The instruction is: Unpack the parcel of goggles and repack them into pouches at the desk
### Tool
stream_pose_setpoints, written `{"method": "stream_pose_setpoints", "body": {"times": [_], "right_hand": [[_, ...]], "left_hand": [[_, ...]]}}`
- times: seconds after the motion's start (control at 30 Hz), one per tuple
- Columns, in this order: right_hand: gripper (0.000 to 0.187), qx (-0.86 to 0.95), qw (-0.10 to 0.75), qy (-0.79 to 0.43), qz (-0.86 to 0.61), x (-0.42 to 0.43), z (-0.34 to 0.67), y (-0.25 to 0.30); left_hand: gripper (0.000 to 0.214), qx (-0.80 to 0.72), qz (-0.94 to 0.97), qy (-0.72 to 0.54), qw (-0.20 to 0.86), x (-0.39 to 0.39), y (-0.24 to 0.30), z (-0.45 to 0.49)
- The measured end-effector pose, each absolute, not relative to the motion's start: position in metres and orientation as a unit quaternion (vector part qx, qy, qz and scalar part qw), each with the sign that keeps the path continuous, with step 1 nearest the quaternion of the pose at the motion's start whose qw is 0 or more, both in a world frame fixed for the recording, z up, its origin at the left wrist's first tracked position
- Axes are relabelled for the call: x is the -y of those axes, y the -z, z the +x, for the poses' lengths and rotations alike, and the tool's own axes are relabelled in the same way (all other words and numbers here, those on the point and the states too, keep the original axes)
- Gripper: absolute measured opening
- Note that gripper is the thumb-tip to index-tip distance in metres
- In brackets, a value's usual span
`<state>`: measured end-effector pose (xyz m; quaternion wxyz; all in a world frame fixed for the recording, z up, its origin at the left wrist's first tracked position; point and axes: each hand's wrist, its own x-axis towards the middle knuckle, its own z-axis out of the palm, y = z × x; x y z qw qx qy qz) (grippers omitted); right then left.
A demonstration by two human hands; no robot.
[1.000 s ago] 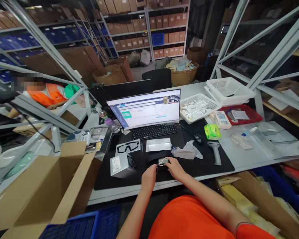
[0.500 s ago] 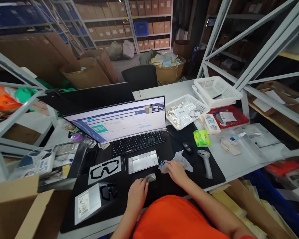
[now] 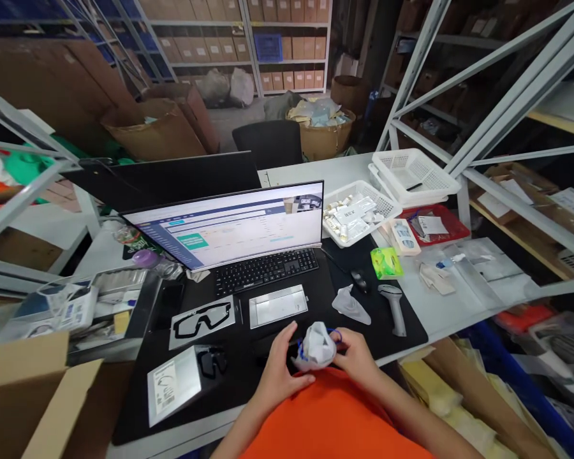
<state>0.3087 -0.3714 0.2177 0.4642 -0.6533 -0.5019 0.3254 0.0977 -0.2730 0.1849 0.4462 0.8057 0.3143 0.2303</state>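
Note:
A crumpled whitish pouch (image 3: 317,346) with a blue cord along its edges is between my hands, just above the front of the black mat. My right hand (image 3: 356,357) pinches its right side by the cord. On the left, my left hand (image 3: 278,373) curves beside the pouch with thumb and fingers apart; whether it touches the pouch I cannot tell. A loose translucent plastic bag (image 3: 351,305) lies behind my right hand. The open silver box tray (image 3: 278,307) is just beyond the pouch. A silver box with a glasses picture (image 3: 186,382) stands at the left.
A card with a black glasses frame print (image 3: 201,324) lies left of the tray. Beyond are a keyboard (image 3: 266,271) and monitor (image 3: 234,226). A mouse (image 3: 359,281), a scanner (image 3: 393,310), and a green packet (image 3: 386,263) sit rightward. An open carton (image 3: 57,408) is at lower left.
The whitish item with blue has come off the mat toward my body in my right hand. My left hand has left the small clear packet and opened beside the pouch.

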Motion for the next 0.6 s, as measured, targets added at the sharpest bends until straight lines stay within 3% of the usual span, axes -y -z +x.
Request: {"method": "stream_pose_setpoints", "body": {"times": [0.07, 0.13, 0.2, 0.3, 0.37, 0.47, 0.6], "right_hand": [[0.016, 0.526, 0.500, -0.327, -0.605, 0.370, 0.286, -0.231], [0.014, 0.550, 0.505, -0.317, -0.584, 0.369, 0.275, -0.247], [0.005, 0.561, 0.499, -0.284, -0.596, 0.373, 0.276, -0.269], [0.026, 0.607, 0.464, -0.175, -0.621, 0.394, 0.278, -0.300], [0.031, 0.668, 0.406, -0.111, -0.614, 0.409, 0.269, -0.312], [0.022, 0.714, 0.314, -0.056, -0.624, 0.423, 0.243, -0.305], [0.024, 0.684, 0.286, -0.062, -0.668, 0.428, 0.218, -0.278]], "left_hand": [[0.085, -0.253, 0.809, -0.236, 0.475, 0.271, -0.197, 0.094], [0.053, -0.220, 0.813, -0.237, 0.485, 0.270, -0.209, 0.089], [0.036, -0.226, 0.832, -0.269, 0.430, 0.270, -0.218, 0.082], [0.036, -0.220, 0.869, -0.337, 0.287, 0.271, -0.222, 0.067], [0.037, -0.213, 0.880, -0.356, 0.232, 0.273, -0.220, 0.057], [0.035, -0.226, 0.874, -0.369, 0.223, 0.276, -0.211, 0.043], [0.029, -0.289, 0.825, -0.391, 0.287, 0.281, -0.201, 0.028]]}}
